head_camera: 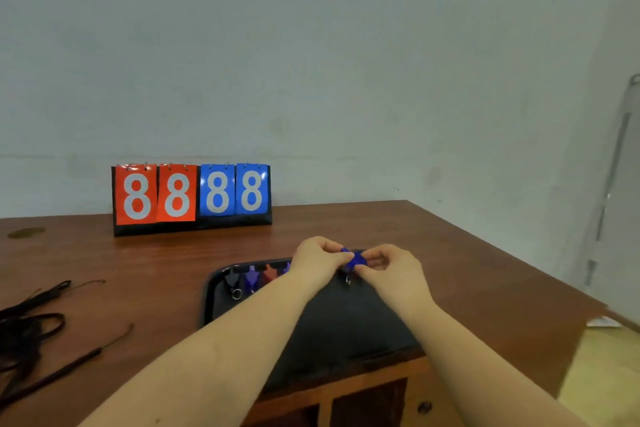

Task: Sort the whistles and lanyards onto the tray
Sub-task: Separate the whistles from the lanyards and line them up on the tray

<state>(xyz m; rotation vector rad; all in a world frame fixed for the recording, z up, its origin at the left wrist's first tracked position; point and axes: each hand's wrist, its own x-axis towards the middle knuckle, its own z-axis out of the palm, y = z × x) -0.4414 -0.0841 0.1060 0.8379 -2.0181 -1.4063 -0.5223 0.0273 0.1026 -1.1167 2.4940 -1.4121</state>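
I am pinching the blue whistle [353, 258] between both hands' fingertips, left hand [317, 262] and right hand [389, 270], above the black tray [346, 322] on the brown wooden table [467, 270]; lanyards [31, 329] are lying far left, a scoreboard [191, 198] standing beyond my fingers against the pale wall [311, 62].

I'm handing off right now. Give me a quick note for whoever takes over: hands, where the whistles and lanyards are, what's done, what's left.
Left hand and right hand: both pinch the blue whistle above the far edge of the black tray.
Done: a row of whistles lies along the tray's far edge, the black whistle, purple whistle and red whistle; any others are hidden behind the left hand.
Left: set the blue whistle down in the row, then move the black lanyards, piled on the wooden table to the left, onto the tray.
The scoreboard at the back is not part of the job.
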